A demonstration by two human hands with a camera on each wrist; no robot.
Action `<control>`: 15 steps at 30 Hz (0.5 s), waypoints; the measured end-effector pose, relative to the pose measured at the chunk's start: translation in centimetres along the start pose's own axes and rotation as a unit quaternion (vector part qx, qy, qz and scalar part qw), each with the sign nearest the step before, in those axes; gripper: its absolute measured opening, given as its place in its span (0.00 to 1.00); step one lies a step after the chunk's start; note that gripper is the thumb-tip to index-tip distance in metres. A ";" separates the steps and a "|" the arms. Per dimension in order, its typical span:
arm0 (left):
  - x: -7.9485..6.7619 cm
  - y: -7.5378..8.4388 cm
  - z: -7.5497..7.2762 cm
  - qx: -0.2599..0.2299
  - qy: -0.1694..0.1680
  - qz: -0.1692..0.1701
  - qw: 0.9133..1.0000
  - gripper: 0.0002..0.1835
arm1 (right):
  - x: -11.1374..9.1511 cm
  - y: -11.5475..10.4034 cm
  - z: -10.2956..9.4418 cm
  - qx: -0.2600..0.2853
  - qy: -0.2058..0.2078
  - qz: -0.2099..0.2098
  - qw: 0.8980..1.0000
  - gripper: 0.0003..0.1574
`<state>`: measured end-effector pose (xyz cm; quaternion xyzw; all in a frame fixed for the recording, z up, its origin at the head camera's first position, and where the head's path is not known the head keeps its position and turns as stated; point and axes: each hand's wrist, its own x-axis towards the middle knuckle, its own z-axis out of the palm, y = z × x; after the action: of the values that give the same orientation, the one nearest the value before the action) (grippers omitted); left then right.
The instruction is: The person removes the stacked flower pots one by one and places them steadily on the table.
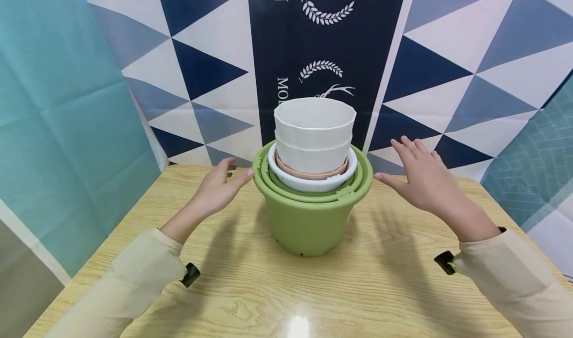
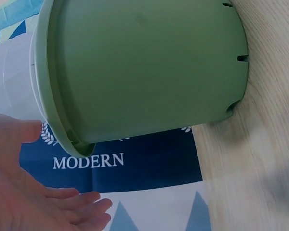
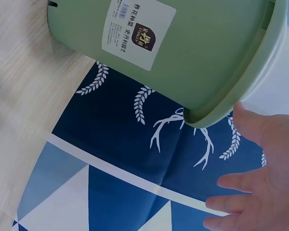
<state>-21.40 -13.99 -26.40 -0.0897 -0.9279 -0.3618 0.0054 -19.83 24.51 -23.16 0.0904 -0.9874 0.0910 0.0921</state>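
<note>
A stack of nested flower pots stands upright on the wooden table. Outermost is a large green pot [image 1: 309,228], with another green rim [image 1: 295,195] inside it. Within these sit a white round pot [image 1: 309,184], a pinkish-beige pot [image 1: 313,175] and, on top, a tall white pot [image 1: 314,149] with a wavy rim. My left hand [image 1: 219,186] is spread at the left of the green rim, thumb close to it. At the right, my right hand [image 1: 423,179] has its fingers extended and its thumb near the rim. Whether either thumb touches, I cannot tell. Both hands hold nothing.
The pale wooden table [image 1: 250,293] extends around the stack. Behind it hangs a patterned cloth [image 1: 215,79] with triangles and a dark central band. A teal cloth [image 1: 67,104] hangs at the left. A label [image 3: 137,31] is stuck on the green pot's side.
</note>
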 end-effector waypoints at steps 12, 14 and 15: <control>0.6 0.5 0.4 -0.008 -0.010 -0.003 1.000 0.36 | 0.8 -0.5 -1.1 -0.002 -0.030 0.007 1.000 0.57; 0.8 0.6 0.5 -0.015 -0.015 -0.009 1.000 0.35 | 0.9 -0.6 -1.3 0.005 -0.036 0.010 0.999 0.59; 0.9 0.7 0.5 -0.021 -0.018 -0.012 1.000 0.34 | 1.0 -0.7 -1.3 0.008 -0.039 0.010 0.999 0.59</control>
<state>-22.13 -12.97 -26.21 -0.0850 -0.9211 -0.3795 -0.0179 -20.47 23.97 -21.57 0.0844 -0.9904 0.0965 0.0515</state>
